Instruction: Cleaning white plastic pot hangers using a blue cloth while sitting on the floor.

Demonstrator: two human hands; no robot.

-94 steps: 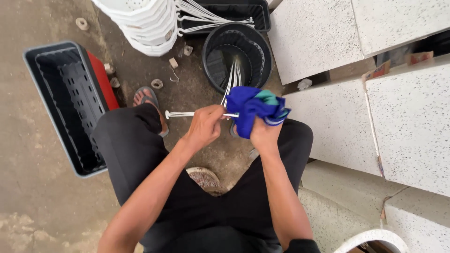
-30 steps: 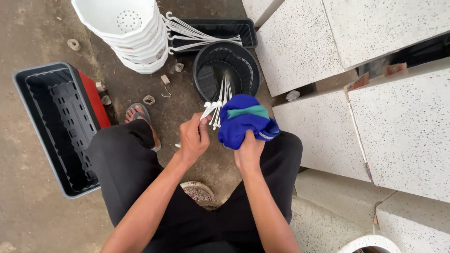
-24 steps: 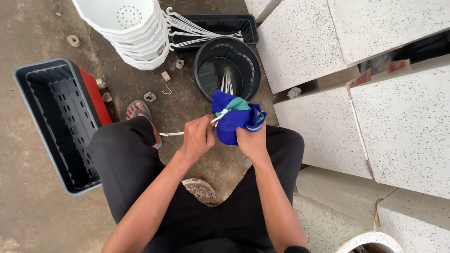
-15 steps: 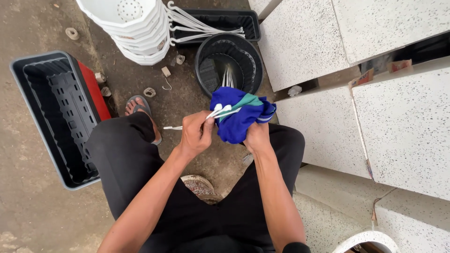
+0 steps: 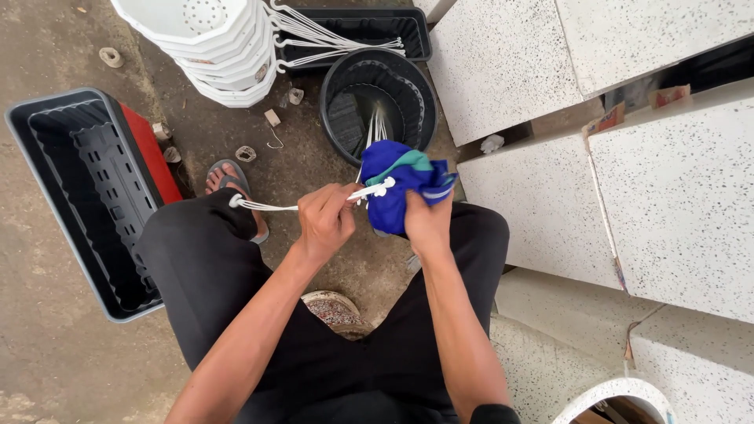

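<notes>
Now, notes as the view is showing them:
Left hand point(image 5: 326, 220): curling shut around a thin white plastic rod point(image 5: 302, 206), gripping it near mid-length.
Right hand point(image 5: 428, 224): closing on a blue cloth point(image 5: 397, 192) that is wrapping the rod's knobbed end.
Rod position: lying roughly level above the person's knees, just in front of the black bucket point(image 5: 412, 86).
Handling: probably light and slightly springy; likely slipping if damp, so gripping at mid-shaft is looking sensible. The cloth is soft and bunching.
Look: rod slim, white, with small rounded ends; cloth deep blue with a green band.
Nearby: stacked white pots point(image 5: 212, 43), a black trough point(image 5: 78, 196).
</notes>
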